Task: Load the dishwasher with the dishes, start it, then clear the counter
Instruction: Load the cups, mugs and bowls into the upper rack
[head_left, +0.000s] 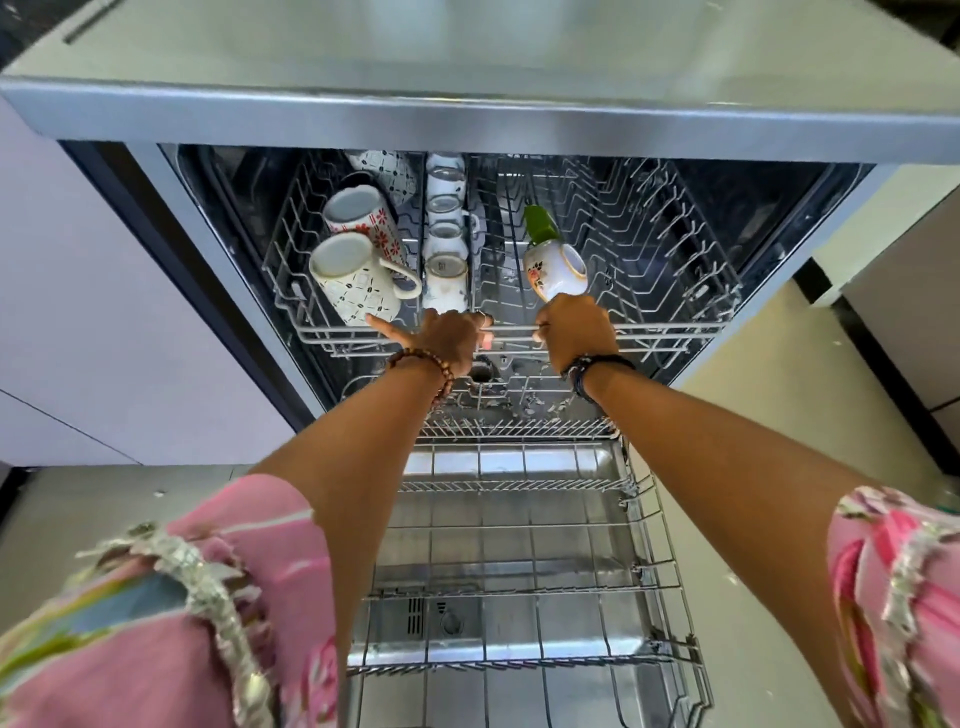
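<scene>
The dishwasher stands open with its upper rack partly out. My left hand and my right hand both grip the rack's front rail. On the rack's left lie two patterned mugs, a white one in front and a red-flowered one behind it. A row of several small cups runs down the middle. A floral cup with a green cup behind it lies just beyond my right hand. The lower rack is pulled out over the open door and holds nothing.
The steel counter edge overhangs the dishwasher. A pale cabinet front is on the left. Tiled floor and a white cabinet lie to the right. My pink sleeves fill the lower corners.
</scene>
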